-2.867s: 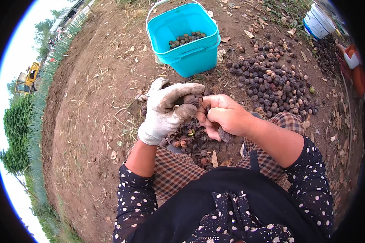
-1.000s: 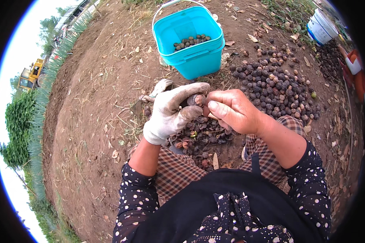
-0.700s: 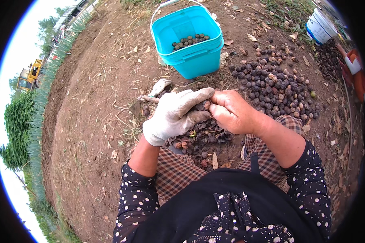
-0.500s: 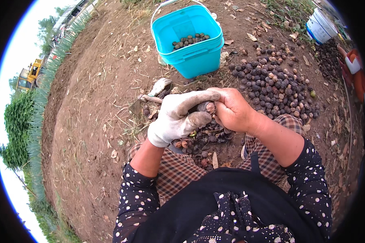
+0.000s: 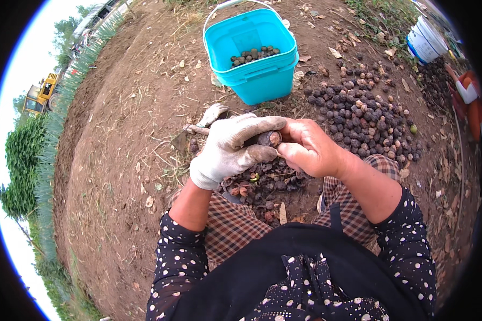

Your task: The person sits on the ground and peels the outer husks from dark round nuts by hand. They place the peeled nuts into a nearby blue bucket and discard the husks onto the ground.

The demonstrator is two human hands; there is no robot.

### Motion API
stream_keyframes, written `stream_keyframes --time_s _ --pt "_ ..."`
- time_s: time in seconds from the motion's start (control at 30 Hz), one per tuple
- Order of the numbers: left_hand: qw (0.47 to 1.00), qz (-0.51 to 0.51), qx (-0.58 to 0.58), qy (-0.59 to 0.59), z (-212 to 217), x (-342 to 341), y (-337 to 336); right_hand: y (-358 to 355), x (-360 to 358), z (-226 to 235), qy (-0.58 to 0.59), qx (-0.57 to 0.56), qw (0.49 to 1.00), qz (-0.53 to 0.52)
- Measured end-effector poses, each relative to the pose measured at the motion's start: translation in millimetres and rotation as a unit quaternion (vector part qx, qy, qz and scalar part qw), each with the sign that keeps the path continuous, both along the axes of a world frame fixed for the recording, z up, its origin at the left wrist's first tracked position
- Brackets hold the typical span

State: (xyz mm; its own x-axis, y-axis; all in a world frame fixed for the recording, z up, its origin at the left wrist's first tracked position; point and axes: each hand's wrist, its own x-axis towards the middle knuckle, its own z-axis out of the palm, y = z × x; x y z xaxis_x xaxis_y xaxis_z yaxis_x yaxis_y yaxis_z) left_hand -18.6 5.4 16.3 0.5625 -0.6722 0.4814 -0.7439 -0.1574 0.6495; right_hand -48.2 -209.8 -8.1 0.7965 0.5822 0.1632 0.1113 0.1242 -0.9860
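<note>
Cloth-gloved fingers (image 5: 261,124) hold a nut (image 5: 269,139) — rough, rounded.

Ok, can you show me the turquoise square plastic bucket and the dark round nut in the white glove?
Turquoise square plastic bucket (image 5: 262,88): head view, front wall.
Dark round nut (image 5: 269,139): head view, its exposed end.

The nut (image 5: 269,139) lies between the left hand (image 5: 238,142) and the right hand (image 5: 300,144), in the left hand's grip. Husk scraps (image 5: 281,185) lie on the ground (image 5: 112,160) below, between the legs (image 5: 233,224). Beyond the hands stands the near bucket (image 5: 256,88), loose nuts (image 5: 254,55) in its bottom; to its right, and nearer the person, spreads the nut heap (image 5: 367,120). Far right, beyond the heap: a second bucket (image 5: 426,41). Far left: a plant row (image 5: 53,144), with a vehicle (image 5: 42,95) behind it.
</note>
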Motion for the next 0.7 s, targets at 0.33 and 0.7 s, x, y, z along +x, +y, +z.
stream_keyframes --time_s 0.33,0.7 --pt "0.997 0.023 0.027 -0.075 -3.2 -0.6 -4.7 -1.0 -1.3 4.0 0.024 -0.045 0.998 -0.020" --pt "0.980 0.025 -0.050 0.190 -1.9 -5.2 1.0 -1.5 3.7 -1.1 0.183 0.096 0.978 0.028"
